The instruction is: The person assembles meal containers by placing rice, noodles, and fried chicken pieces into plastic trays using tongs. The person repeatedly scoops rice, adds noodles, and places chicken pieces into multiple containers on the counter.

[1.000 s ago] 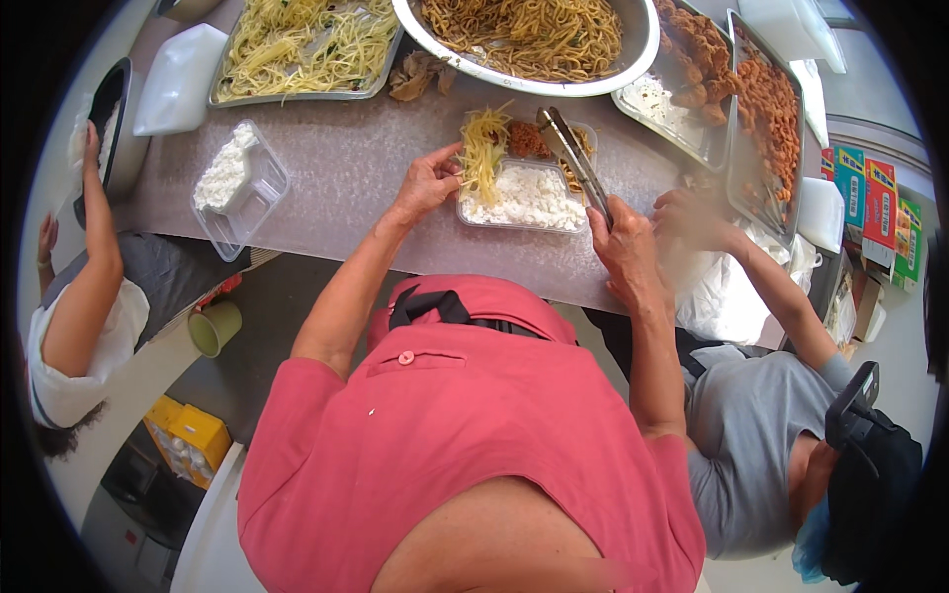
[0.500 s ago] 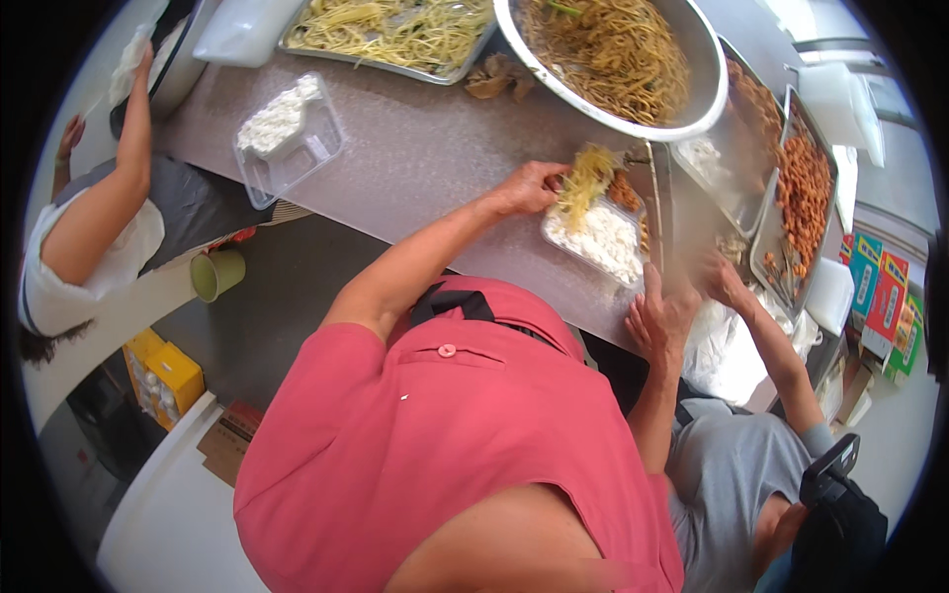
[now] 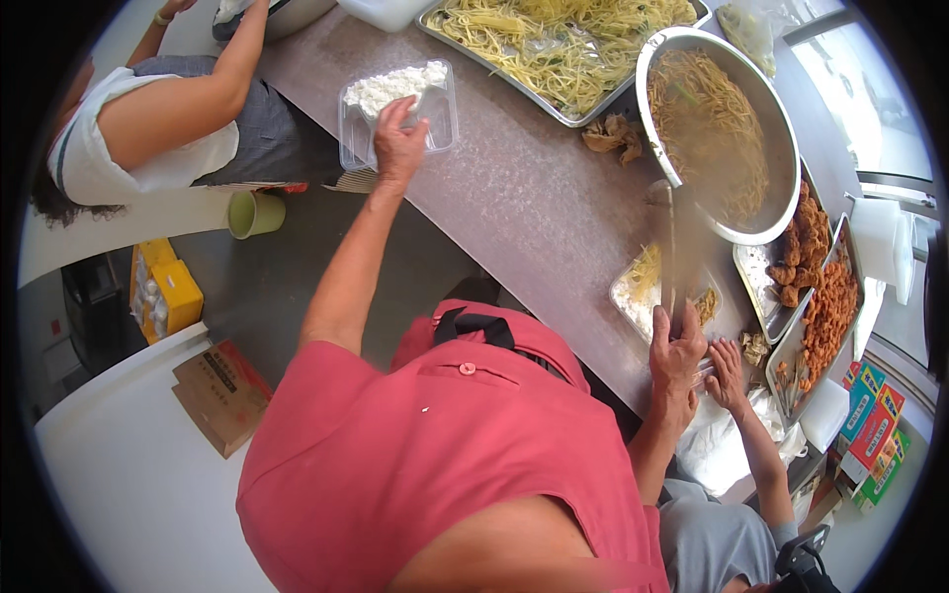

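My left hand (image 3: 398,148) reaches over the near side of a clear plastic meal box (image 3: 439,131) with white rice (image 3: 393,87) in its far part. Its fingers are spread, and whether they touch the box I cannot tell. My right hand (image 3: 677,358) is closed round long metal tongs (image 3: 668,267), which are smeared by motion and point toward the big bowl. Beneath the tongs lies a second meal box (image 3: 621,293) with rice, pale yellow shreds and some brown food. A co-worker's hand (image 3: 730,378) rests close to my right hand, beside that box.
A tray of yellow shreds (image 3: 563,59) and a large white-rimmed bowl of noodles (image 3: 712,119) stand at the back. Trays of fried pieces (image 3: 791,267) and red-orange diced food (image 3: 832,311) are at the right. Another person (image 3: 163,124) works at the left. A white plastic bag (image 3: 727,440) lies near the co-worker.
My left hand has left the filled box and moved left to the box of rice. The yellow shreds now lie lower in the filled box. The whole view has shifted.
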Tool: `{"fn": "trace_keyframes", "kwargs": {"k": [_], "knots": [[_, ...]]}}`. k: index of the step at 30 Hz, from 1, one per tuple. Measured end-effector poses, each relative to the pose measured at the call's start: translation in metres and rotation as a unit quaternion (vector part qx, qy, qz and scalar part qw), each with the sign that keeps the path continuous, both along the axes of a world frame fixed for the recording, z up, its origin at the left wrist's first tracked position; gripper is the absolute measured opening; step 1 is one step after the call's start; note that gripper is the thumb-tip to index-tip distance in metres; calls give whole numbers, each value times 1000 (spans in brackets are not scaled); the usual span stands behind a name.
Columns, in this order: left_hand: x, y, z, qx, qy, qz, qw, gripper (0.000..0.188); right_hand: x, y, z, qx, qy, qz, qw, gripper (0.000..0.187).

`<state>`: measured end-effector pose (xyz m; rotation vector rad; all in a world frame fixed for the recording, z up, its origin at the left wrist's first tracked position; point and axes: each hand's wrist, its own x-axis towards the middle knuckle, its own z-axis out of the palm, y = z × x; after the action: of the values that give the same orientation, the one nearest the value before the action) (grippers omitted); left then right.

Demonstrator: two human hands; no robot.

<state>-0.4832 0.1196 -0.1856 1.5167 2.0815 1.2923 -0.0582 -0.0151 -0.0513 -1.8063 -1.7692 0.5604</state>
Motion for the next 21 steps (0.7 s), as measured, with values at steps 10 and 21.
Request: {"fn": "trace_keyframes", "kwargs": {"k": [10, 21], "knots": [[-130, -32, -46, -164, 2, 204, 965, 53, -29, 20, -11, -25, 21, 58, 998, 24], [-175, -23, -92, -199, -120, 196, 953, 35, -77, 44, -17, -21, -4, 50, 999, 29]]}}
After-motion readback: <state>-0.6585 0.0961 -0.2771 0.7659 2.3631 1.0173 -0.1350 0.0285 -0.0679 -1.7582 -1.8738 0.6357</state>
